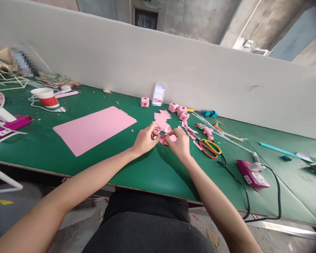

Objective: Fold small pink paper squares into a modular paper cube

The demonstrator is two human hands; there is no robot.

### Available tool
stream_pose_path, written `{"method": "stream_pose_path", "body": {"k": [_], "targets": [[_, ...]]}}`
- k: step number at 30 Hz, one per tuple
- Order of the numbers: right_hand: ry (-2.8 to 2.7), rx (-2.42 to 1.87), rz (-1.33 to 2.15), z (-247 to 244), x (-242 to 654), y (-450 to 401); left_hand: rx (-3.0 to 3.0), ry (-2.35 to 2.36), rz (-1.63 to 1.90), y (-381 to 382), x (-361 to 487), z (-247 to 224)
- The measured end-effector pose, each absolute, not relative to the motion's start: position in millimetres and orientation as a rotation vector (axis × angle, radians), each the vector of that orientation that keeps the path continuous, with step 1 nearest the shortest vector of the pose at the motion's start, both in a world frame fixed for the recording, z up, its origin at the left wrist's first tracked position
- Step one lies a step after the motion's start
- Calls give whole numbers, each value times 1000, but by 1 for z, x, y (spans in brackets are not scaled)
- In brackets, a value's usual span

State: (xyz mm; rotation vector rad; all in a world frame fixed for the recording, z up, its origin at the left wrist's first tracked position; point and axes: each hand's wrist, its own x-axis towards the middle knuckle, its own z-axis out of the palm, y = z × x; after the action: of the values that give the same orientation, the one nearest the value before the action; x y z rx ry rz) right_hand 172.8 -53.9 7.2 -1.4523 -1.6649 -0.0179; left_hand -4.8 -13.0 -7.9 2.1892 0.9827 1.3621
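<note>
Between my two hands is a small piece of pink paper (163, 139), pinched at both sides. My left hand (145, 141) grips its left end with thumb and forefinger; my right hand (179, 142) has the other end. Just beyond lie loose pink paper scraps (161, 121), partly hidden by my fingers. Scissors with red and yellow handles (210, 149) rest to the right of my right hand. Farther back are several folded pink paper boxes (173, 107) with dark diamond-shaped openings. A large pink paper sheet (94, 130) lies flat to the left of my left hand.
A pink glue gun (208, 133) lies beyond the scissors. At right sits a purple power strip (253, 174) with a black cord. A red-and-white paper cup (45, 97) and another purple power strip (10, 125) are at left. A grey partition (107, 59) borders the green table (142, 172).
</note>
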Motion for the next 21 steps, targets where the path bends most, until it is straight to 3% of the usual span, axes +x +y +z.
{"method": "stream_pose_path", "body": {"k": [11, 21], "targets": [[-1701, -1365, 315, 2, 173, -50, 2235, 987, 1367, -7, -9, -14], [-1782, -1398, 284, -2, 163, -54, 2312, 982, 1233, -13, -4, -10]]}}
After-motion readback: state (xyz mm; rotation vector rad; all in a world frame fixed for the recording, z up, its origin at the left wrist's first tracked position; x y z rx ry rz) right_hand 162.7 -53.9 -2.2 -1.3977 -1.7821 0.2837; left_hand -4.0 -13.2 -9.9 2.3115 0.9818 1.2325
